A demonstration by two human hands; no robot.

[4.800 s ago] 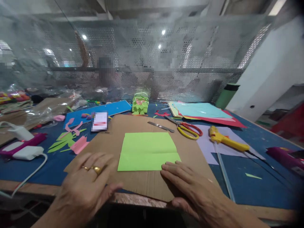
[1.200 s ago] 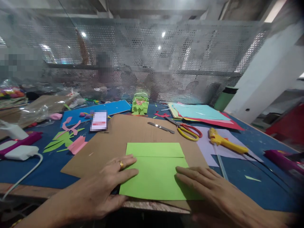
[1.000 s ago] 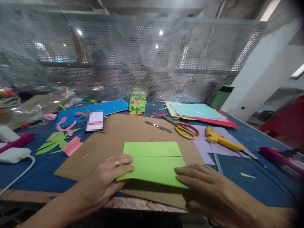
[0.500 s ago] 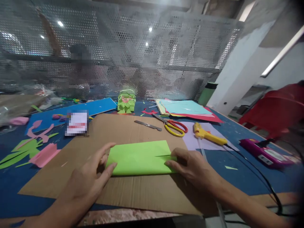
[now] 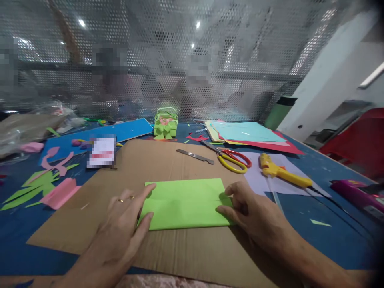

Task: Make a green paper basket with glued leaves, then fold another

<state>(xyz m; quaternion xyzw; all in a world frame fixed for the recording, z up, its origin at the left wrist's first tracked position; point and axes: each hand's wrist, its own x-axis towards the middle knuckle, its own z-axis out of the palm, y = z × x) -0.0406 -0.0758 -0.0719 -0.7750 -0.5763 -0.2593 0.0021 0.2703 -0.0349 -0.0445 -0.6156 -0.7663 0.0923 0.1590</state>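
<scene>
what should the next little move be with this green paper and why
Probably press the left hand along the near edge of the green paper, which looks like the fold, to sharpen the crease. The sheet lies doubled on the cardboard, the left hand flat at its left end and the right hand holding its right end, so both ends seem steadied.

A blue-covered table (image 5: pixel 330 208) carries a brown cardboard sheet (image 5: pixel 168 160) at its near middle; left of the cardboard lie a folded pink paper (image 5: pixel 60 193) and green leaf cutouts (image 5: pixel 33 188); behind it, a blue sheet (image 5: pixel 126 130), a green paper basket (image 5: pixel 165 125) and a stack of coloured paper (image 5: pixel 249 134); right of it, a lilac sheet (image 5: pixel 258 182), a small green scrap (image 5: pixel 319 222) and a purple device (image 5: pixel 357 194).
</scene>
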